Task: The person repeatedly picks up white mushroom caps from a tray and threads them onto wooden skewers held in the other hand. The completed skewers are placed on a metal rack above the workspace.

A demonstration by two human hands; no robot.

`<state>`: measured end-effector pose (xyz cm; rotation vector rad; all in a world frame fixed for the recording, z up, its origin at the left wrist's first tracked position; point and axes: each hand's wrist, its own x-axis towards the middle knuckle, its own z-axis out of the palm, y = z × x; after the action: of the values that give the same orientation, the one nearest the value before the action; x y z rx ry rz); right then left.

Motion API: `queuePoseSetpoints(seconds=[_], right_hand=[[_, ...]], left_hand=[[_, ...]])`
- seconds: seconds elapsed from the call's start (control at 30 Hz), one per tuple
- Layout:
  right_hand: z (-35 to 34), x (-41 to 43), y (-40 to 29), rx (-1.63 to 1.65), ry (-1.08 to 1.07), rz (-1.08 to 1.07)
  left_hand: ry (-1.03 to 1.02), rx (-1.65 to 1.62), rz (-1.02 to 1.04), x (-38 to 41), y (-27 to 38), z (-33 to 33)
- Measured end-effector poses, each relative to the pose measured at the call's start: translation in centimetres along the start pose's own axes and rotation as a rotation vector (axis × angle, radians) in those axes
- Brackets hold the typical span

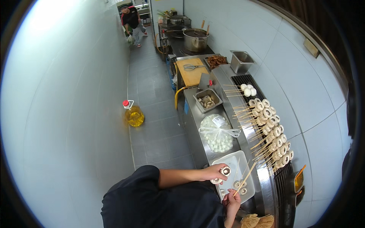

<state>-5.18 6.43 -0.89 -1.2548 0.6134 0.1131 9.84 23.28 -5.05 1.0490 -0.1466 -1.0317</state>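
My left hand (213,172) holds white button mushrooms over the near side of a white plastic tray. One mushroom (225,171) shows its hollow, dark-centred underside, and another (216,181) sits below it. Lower down, my right hand (232,199) grips bamboo skewers (245,177) that slant up across the tray (251,186). Several more mushrooms (242,190) lie in the tray beside the right hand. On the grill rack to the right, rows of skewered mushrooms (272,122) lie with their sticks pointing toward me.
A tied bag of white balls (218,136) and a steel pan of pale food (207,102) stand on the counter. Skewered white balls (248,90) lie farther up. Bundled skewers (256,221) are at the bottom. An oil jug (134,116) stands on the floor; a person (132,21) is in the passage.
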Motion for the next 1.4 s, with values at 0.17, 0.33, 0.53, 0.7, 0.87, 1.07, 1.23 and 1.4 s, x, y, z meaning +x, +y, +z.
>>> queuePoseSetpoints(seconds=[0.17,0.33,0.53,0.7,0.87,1.07,1.23,1.4], right_hand=[[-1.8,-0.3,-1.1,0.011,-0.031,0.013],[-3.0,-1.0,-0.7,0.01,-0.045,0.047],[-4.3,-1.8,2.3,-0.088,-0.043,0.012],[-6.4,-3.5,2.9,-0.055,-0.027,0.018],[-7.6,-5.3,3.4,-0.007,0.051,-0.006],[-9.9,-6.8,4.1,-0.05,0.089,-0.013],[-11.0,-7.0,4.5,-0.015,0.103,-0.07],[-11.4,-7.3,3.5,-0.08,0.095,-0.065]], left_hand=[[0.047,-0.033,0.054,-1.0,-0.3,1.6],[0.097,-0.034,0.074,-2.1,-1.3,2.4],[0.157,-0.044,0.139,-3.1,-2.6,4.3],[0.095,0.011,0.236,-2.4,-2.9,5.8],[0.066,0.055,0.229,-1.0,-3.1,7.7],[0.017,0.027,0.241,0.6,-3.3,9.7],[0.032,-0.071,0.234,1.1,-2.3,11.1],[0.06,-0.091,0.266,1.0,-1.6,11.5]])
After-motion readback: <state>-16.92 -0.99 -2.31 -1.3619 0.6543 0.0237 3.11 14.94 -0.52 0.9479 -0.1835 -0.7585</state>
